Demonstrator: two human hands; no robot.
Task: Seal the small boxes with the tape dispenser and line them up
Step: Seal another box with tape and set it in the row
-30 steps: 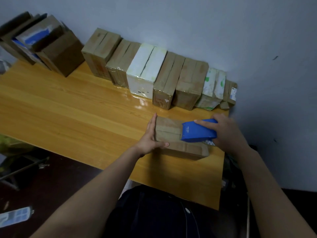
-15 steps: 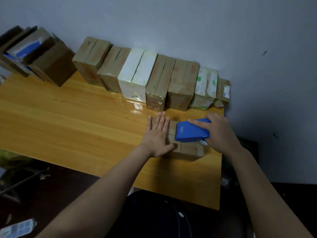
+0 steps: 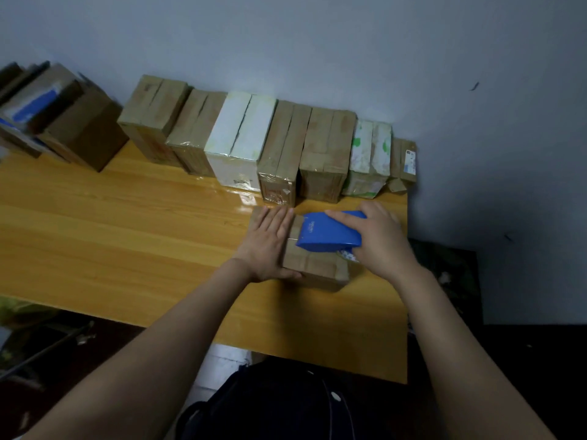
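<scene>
Left hand [image 3: 270, 242]: flat on the left part of the box top, fingers straight and close together, thumb laid along the near side. It is pressing down, not gripping.
Right hand [image 3: 378, 246]: wrapped round the tape dispenser, forefinger stretched out along its top edge.
Tape dispenser [image 3: 327, 235]: blue, riding on top of the box, nose aimed at the left hand and just short of its fingers.
Box [image 3: 314, 269]: brown cardboard, on the table close to the right edge, right in front of the row. From this angle it's hard to say whether it touches the nearest one there.
Row of boxes [image 3: 327, 144]: seven, shoulder to shoulder along the far edge against the wall, reaching the far right corner. They are mostly brown.
White box [image 3: 241, 134]: third from the left in that row.
Green-and-white box [image 3: 371, 147]: second from the right end, with a small brown one after it.
Cartons [image 3: 79, 128]: bigger ones, leaning together at the far left corner, blurred.
Table [image 3: 127, 223]: glossy yellow wood.
</scene>
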